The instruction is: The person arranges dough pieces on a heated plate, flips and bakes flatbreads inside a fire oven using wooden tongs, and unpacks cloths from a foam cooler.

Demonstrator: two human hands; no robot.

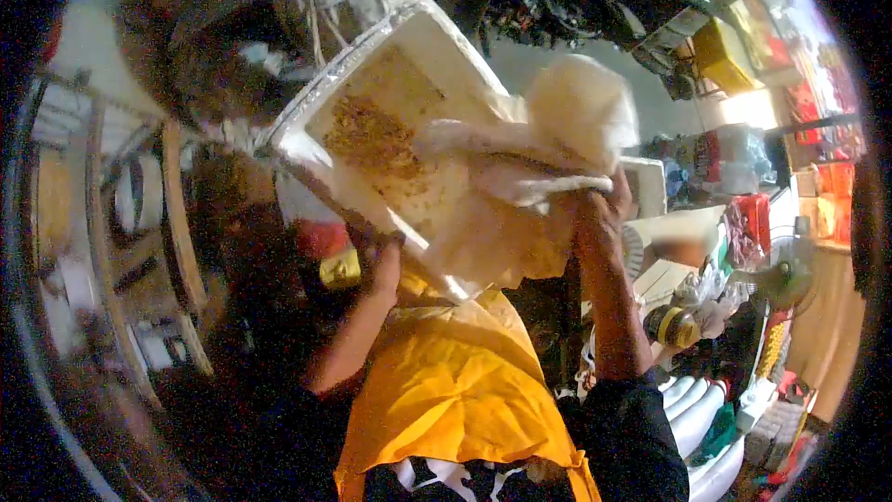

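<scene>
A white foam box [432, 33] is tilted in front of me, with brown crumbly residue [367, 135] over its inner floor. My left hand [379, 256] is closed on the box's near left rim. On the other side, my right hand [599, 214] grips a pale, limp cloth-like sheet [502, 158]. It bunches into a rounded, motion-blurred lump [581, 112] above that hand and hangs partly over the box's right side. Whether it is cloth or plastic I cannot tell. Below the box spreads the yellow apron [455, 381] I wear.
A wooden ladder-like frame [177, 223] stands at the left. To the right are a small fan [785, 270], a striped jar [674, 326], a red package [749, 223] and white rounded containers [692, 404]. Farther up sits a yellow box [725, 56].
</scene>
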